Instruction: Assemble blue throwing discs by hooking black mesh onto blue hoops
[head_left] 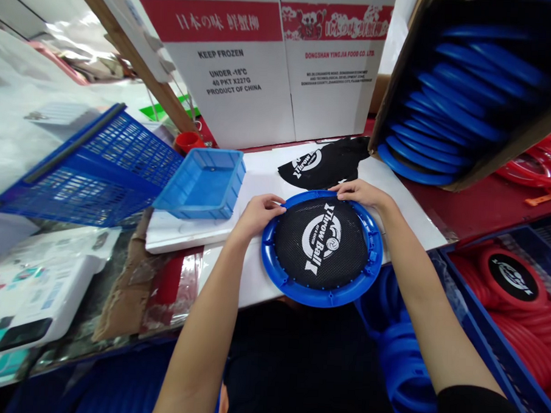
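A round blue plastic frame [276, 268] lies on the white work surface in front of me. Black mesh [346, 258] printed "Throw Ball!" spans its middle. My left hand [262, 212] grips the frame's upper left rim, its fingertips at the mesh edge. At the upper right rim, my right hand [359, 192] has its fingers closed on the frame and mesh edge. Behind the frame lie black printed mesh pieces [325, 163], partly overlapping. The undersides of both hands' grips are hidden.
A shallow blue tray [197, 212] and a blue basket [89, 186] stand left. White cartons [243, 111] rise behind. A cardboard box [482, 164] of blue rings leans at right. Below are stacked blue frames [403, 370] and a blue crate [493, 344] holding red rings.
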`<state>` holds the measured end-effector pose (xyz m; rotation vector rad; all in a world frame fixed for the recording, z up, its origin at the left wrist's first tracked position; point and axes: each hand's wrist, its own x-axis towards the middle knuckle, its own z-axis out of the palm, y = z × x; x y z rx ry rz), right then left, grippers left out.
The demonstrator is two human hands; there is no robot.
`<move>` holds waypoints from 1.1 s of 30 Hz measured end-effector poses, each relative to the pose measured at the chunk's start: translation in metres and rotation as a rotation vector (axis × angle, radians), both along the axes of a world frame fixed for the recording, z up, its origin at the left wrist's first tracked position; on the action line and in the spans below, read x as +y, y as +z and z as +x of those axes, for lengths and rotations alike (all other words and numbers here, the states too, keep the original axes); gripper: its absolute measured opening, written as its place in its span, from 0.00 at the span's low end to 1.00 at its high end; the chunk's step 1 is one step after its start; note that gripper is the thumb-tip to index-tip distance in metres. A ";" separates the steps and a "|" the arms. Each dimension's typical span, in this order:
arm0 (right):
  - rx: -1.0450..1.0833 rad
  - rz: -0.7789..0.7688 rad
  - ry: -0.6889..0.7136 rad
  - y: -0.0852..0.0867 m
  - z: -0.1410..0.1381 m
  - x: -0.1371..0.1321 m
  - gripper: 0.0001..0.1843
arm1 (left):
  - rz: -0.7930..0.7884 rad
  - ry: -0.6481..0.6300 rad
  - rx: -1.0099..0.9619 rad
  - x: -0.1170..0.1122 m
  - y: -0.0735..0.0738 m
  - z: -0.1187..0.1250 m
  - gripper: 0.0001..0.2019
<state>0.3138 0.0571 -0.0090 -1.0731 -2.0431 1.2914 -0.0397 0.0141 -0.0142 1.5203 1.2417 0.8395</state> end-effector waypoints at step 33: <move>-0.098 -0.058 0.004 0.022 -0.024 -0.020 0.15 | 0.367 -0.067 0.298 -0.016 0.014 0.021 0.04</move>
